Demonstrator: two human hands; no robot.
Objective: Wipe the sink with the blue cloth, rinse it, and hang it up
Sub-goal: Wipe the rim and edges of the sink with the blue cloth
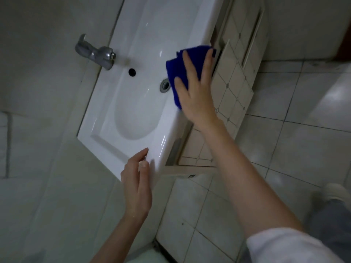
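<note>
Right hand presses flat, fingers spread, on the soft folded cloth at the sink rim. Left hand, loosely curled, seems empty. The cloth looks limp, so pinch a fold to lift it.

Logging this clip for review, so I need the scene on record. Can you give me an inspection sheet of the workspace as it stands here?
Surface: white sink, glossy; no dirt visible.
Job's things: blue cloth, bunched on the sink's front rim, beside the drain.
Clutter: nothing seen.
Hands: right hand presses flat on the cloth, fingers spread; left hand at the sink's near corner, fingers loosely curled, holding nothing.
Cables: nothing seen.
Surroundings: chrome tap at the wall side, no water seen running; tiled cabinet door below the sink; tiled floor.
</note>
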